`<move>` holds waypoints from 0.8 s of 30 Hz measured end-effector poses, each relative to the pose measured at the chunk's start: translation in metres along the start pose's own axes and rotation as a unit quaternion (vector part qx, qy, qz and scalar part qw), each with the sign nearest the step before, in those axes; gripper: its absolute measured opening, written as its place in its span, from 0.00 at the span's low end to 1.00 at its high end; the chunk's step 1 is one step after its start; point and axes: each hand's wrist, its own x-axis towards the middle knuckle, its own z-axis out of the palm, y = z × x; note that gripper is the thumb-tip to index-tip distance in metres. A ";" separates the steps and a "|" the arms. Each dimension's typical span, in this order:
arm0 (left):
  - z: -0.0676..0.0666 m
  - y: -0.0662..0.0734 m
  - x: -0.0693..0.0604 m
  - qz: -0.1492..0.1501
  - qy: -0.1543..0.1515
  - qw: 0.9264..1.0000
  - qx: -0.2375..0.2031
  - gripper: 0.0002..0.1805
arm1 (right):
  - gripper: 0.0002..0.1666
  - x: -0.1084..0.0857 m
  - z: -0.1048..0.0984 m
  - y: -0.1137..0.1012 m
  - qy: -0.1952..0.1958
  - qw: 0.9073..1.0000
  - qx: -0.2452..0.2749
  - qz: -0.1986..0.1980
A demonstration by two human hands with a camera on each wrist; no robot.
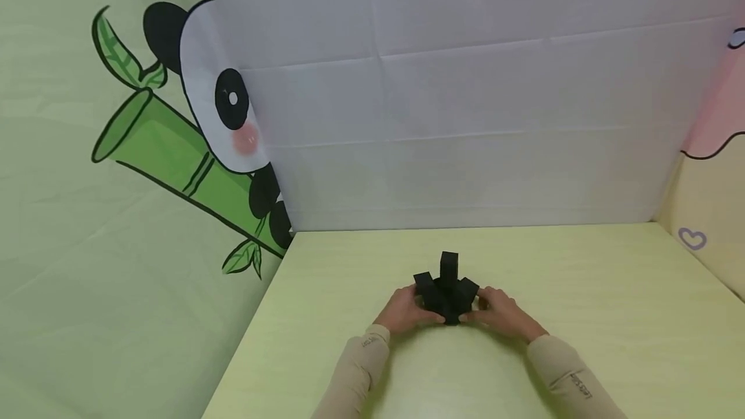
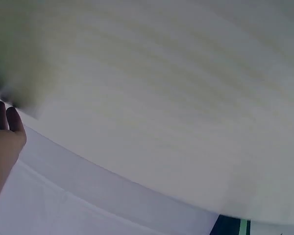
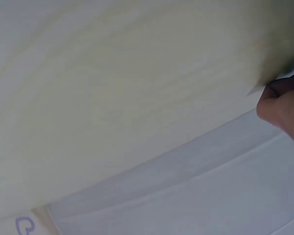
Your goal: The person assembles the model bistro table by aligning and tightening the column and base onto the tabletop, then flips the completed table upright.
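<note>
A black object with several blocky arms sticking up and outward (image 1: 448,293) stands on the table in the head view; its exact kind cannot be made out. On its left side my left hand (image 1: 403,311) holds it low down, thumb in front and fingers round the side. My right hand (image 1: 505,314) grips the opposite side in much the same way, thumb at the base. At the left edge of the left wrist view, part of the left hand (image 2: 6,142) shows with bent fingers. The right hand (image 3: 283,107) appears at the right edge of its wrist view, fingers curled.
The pale yellow tabletop (image 1: 326,277) spreads around the object. Behind it hangs a creased white cloth (image 1: 465,96). A green sheet with a panda and bamboo print (image 1: 169,147) hangs at the left, and a printed pink and cream sheet (image 1: 710,199) borders the right.
</note>
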 end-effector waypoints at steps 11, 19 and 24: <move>-0.015 0.025 -0.011 -0.097 -0.050 0.977 -0.181 0.32 | 0.29 -0.012 -0.025 -0.030 -0.060 0.981 0.166 0.080; -0.034 0.084 -0.012 -0.160 -0.074 0.976 -0.131 0.42 | 0.39 -0.012 -0.050 -0.056 -0.047 0.960 0.222 0.166; -0.049 0.112 -0.003 -0.212 -0.122 0.960 -0.136 0.44 | 0.42 -0.006 -0.069 -0.064 -0.076 0.950 0.209 0.218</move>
